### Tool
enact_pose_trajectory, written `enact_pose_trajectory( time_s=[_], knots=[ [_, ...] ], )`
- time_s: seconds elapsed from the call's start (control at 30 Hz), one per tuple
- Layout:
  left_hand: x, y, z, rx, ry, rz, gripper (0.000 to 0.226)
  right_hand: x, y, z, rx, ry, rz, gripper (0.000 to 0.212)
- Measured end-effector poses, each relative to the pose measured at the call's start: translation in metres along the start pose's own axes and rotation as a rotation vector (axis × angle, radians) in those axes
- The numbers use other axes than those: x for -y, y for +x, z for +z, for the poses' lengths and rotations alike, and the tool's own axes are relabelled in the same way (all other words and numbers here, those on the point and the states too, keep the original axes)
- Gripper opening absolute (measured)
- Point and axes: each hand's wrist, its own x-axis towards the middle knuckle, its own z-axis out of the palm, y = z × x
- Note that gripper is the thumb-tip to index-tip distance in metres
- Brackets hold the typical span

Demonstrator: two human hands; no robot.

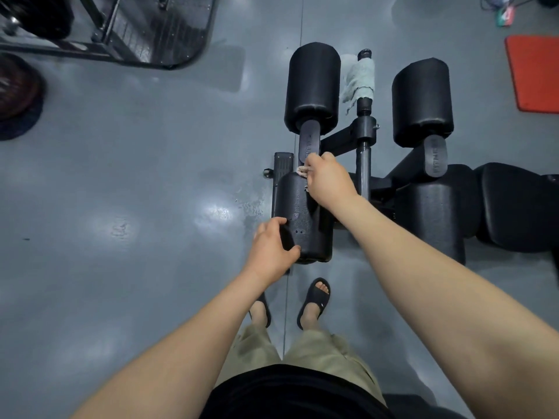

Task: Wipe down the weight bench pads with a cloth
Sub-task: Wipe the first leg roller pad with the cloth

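Observation:
A black roller pad (pixel 302 219) of the weight bench lies just in front of my feet. My left hand (pixel 273 251) grips its near left end, thumb on top. My right hand (pixel 325 178) holds a small pale cloth (pixel 302 171) bunched against the pad's far end; most of the cloth is hidden under my fingers. Two more black roller pads stand further off, one (pixel 313 86) at the centre and one (pixel 422 101) to the right. The bench's seat pad (pixel 514 210) runs off to the right.
A light green towel (pixel 360 78) hangs over the bench's centre post. A red mat (pixel 534 72) lies at the far right. A dark machine base (pixel 145 28) and a weight plate (pixel 18 92) sit at the upper left. Grey floor surrounds the bench.

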Motion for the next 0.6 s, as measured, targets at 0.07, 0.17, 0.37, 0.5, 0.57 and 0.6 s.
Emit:
enact_pose_trajectory(
  time_s=[0.07,0.17,0.37,0.5,0.57,0.6],
  knots=[
    [0.003,-0.001,-0.002,0.014,-0.017,0.01,0.065,-0.003,-0.003,0.002,0.01,0.004,-0.026,0.019],
    [0.009,-0.003,-0.003,0.021,-0.029,0.039,0.063,-0.005,-0.018,0.008,0.004,0.012,-0.077,0.018],
    [0.016,-0.004,-0.007,0.063,-0.161,0.041,0.062,0.0,-0.049,0.019,0.019,0.05,-0.102,0.02],
    [0.022,-0.004,-0.011,0.12,-0.18,0.03,0.064,-0.002,-0.077,0.023,0.038,0.097,-0.134,0.018],
    [0.023,-0.003,-0.013,0.134,-0.167,0.03,0.063,-0.003,-0.089,0.026,0.049,0.119,-0.139,0.017],
    [0.024,-0.003,-0.013,0.136,-0.16,0.033,0.063,-0.004,-0.095,0.028,0.057,0.131,-0.137,0.018]
  ],
)
